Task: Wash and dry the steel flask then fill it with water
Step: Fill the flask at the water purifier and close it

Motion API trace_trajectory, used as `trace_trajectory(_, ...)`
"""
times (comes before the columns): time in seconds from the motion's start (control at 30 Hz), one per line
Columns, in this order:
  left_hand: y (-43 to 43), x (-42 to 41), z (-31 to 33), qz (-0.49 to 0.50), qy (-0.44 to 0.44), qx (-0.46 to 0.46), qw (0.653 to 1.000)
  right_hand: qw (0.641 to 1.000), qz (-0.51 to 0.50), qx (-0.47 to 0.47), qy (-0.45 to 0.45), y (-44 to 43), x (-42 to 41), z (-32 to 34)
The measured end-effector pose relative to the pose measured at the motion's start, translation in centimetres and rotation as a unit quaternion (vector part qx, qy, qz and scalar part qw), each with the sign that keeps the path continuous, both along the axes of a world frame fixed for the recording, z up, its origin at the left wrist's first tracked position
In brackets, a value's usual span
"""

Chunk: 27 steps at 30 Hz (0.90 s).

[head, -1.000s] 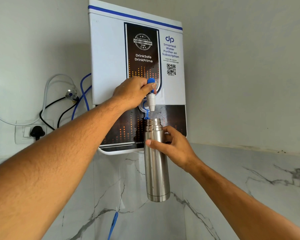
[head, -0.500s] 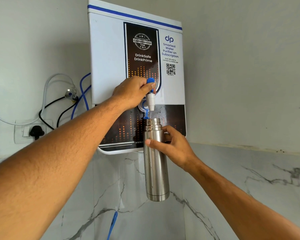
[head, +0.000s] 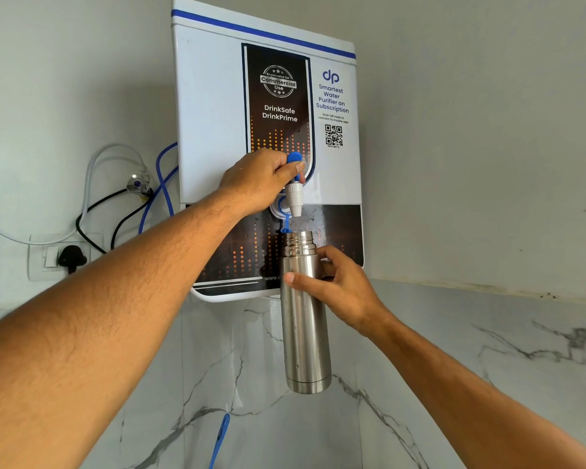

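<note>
Flask: steel flask point(head: 304, 319) upright, open mouth just under tap spout point(head: 295, 201), likely to catch water.
Right hand point(head: 344, 292): fingers wrapped round flask's upper body.
Left hand point(head: 259, 184): pinches blue tap lever point(head: 294, 159).

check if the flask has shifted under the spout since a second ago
No: the steel flask keeps its mouth just below the white spout, as before.
</note>
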<state>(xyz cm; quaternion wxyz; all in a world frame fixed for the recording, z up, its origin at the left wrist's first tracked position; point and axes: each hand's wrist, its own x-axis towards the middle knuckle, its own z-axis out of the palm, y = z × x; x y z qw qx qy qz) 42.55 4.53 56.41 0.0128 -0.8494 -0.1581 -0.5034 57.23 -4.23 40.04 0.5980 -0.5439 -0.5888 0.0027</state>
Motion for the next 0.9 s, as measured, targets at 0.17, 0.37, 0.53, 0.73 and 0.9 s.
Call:
trace_trajectory(0.17,0.08,0.05,0.02,-0.001,0.000,0.000,1.000,1.000,0.001,0.000,0.000,-0.05,0.01,0.02)
trace_trajectory(0.37,0.21,0.08,0.00,-0.002,0.000,0.000,1.000,1.000,-0.002,-0.002,-0.002,-0.07,-0.03,0.06)
trace_trajectory(0.53,0.19,0.08,0.05,0.000,0.001,0.002,1.000,1.000,-0.003,-0.003,-0.004,-0.12,-0.11,0.11)
trace_trajectory(0.73,0.23,0.11,0.03,-0.001,0.000,0.002,1.000,1.000,-0.004,-0.003,-0.002,-0.05,-0.13,0.07)
trace_trajectory(0.9,0.31,0.10,0.04,-0.004,-0.001,-0.001,1.000,1.000,-0.004,-0.001,-0.001,0.01,-0.08,0.02)
